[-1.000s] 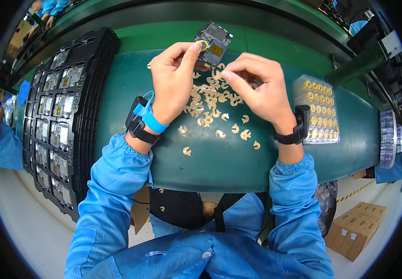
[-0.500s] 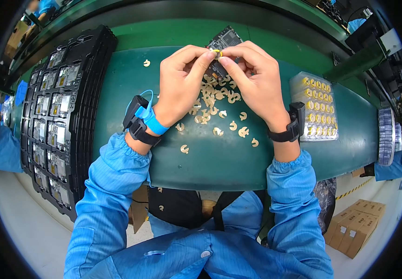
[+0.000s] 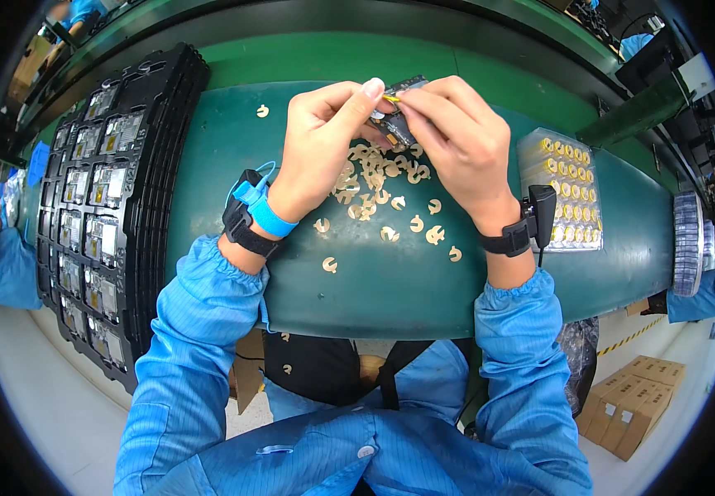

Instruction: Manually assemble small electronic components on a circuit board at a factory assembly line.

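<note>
My left hand [image 3: 320,145] is closed on a dark circuit board [image 3: 396,131], with its fingers partly hidden behind the board and its thumb on the near side. The board is tilted above the bench. At its upper edge my right hand [image 3: 466,140] pinches a small yellow piece [image 3: 391,98] between thumb and forefinger. The piece resembles the yellow-rimmed discs in the tray, but its full shape is hidden by the fingers. Below both hands lies a heap of beige C-shaped slips [image 3: 370,178], with several scattered loosely around it.
On the left rises a stack of black trays [image 3: 138,178] holding circuit boards. A clear tray [image 3: 531,207] of round, yellow-rimmed parts stands to the right on the green bench [image 3: 357,306]. Cardboard boxes [image 3: 634,405] sit on the floor at lower right. Blue sleeves of other people show at both sides.
The circuit board has tilted and come lower between my hands. My right wrist has turned, and the yellow piece now appears edge-on rather than as a loop.
</note>
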Action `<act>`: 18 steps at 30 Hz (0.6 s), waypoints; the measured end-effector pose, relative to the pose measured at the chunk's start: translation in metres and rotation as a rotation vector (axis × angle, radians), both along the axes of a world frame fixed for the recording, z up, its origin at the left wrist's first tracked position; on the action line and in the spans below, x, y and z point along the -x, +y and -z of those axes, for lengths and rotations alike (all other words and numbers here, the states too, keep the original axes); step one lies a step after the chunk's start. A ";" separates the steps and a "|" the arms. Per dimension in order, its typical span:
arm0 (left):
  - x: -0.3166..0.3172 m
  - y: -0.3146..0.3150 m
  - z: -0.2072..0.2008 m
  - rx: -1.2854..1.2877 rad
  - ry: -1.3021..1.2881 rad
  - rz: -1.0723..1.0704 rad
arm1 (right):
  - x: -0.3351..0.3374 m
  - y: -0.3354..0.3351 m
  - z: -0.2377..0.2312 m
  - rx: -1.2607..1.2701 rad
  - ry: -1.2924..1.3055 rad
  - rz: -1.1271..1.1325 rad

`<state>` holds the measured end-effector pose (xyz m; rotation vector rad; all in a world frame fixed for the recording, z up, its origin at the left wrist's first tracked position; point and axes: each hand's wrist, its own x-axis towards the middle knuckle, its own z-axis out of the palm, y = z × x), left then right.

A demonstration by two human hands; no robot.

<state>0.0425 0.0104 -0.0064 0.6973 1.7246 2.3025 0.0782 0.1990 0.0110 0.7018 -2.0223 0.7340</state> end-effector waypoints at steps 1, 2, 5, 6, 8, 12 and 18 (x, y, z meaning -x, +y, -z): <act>0.000 0.000 0.000 0.001 -0.002 0.001 | -0.003 -0.002 -0.001 -0.017 -0.037 0.004; 0.000 0.000 0.000 0.012 0.021 -0.021 | -0.003 -0.001 -0.002 -0.016 -0.039 0.005; -0.002 0.001 -0.001 0.001 0.057 -0.047 | 0.000 0.003 -0.002 -0.035 -0.033 -0.025; -0.003 0.001 -0.002 -0.022 0.070 -0.055 | 0.004 0.004 0.000 -0.024 -0.005 -0.043; -0.002 0.000 -0.001 -0.014 0.087 -0.070 | 0.002 0.003 -0.002 -0.012 0.022 -0.061; -0.002 0.002 0.001 0.041 0.185 -0.135 | -0.007 -0.004 -0.006 0.202 -0.316 -0.044; -0.004 0.007 0.003 0.023 0.164 -0.110 | -0.002 -0.006 0.005 0.541 -0.491 -0.183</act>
